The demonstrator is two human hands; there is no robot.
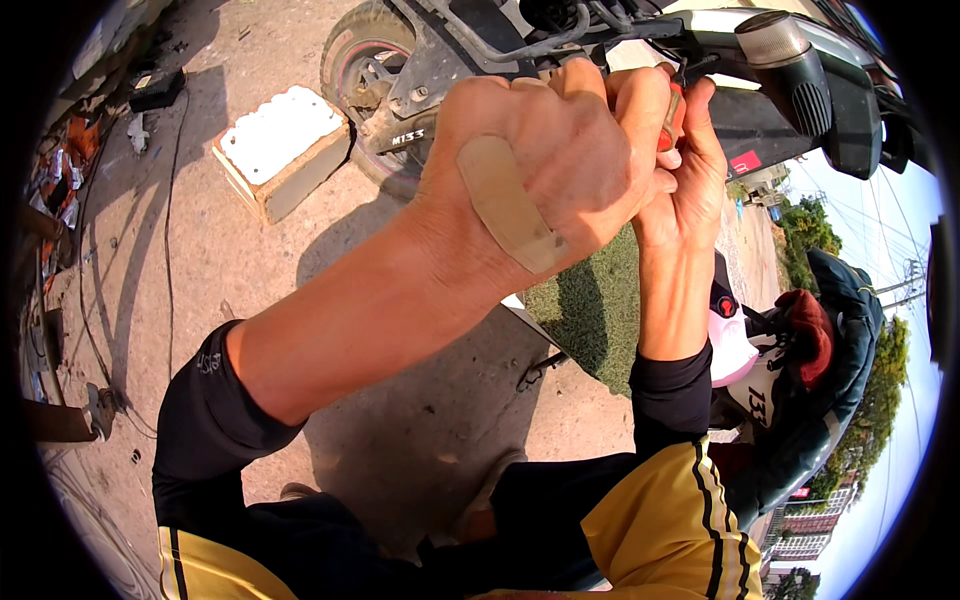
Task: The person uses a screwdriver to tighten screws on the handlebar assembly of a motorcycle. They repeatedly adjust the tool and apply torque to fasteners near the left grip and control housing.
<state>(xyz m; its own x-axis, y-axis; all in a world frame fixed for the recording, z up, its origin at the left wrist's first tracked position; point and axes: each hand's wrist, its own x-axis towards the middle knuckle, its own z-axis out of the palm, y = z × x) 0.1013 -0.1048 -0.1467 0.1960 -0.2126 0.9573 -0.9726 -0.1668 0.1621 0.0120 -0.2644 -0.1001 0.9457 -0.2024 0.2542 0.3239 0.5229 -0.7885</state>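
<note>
Both of my hands are raised together in front of a dark scooter point(470, 40). My left hand point(540, 160), with a tan adhesive bandage point(510, 205) across its back, is closed with its knuckles toward me. What its fingers grip is hidden behind it. Right up against it, my right hand point(690, 190) is closed, its thumb pointing up and its fingers curled. A small red piece with an orange-red end point(672, 118) shows between the thumb and fingers; its kind is not clear. Just beyond the hands is a turn-signal lamp point(785, 70) with a clear lens.
A white-topped box point(285, 140) stands on the concrete by the scooter's wheel point(365, 60). Below my hands lies a green turf mat point(600, 310). At the right are a dark green padded cover point(845, 340) and a red cloth point(805, 335). Cables point(172, 230) and litter lie at the left.
</note>
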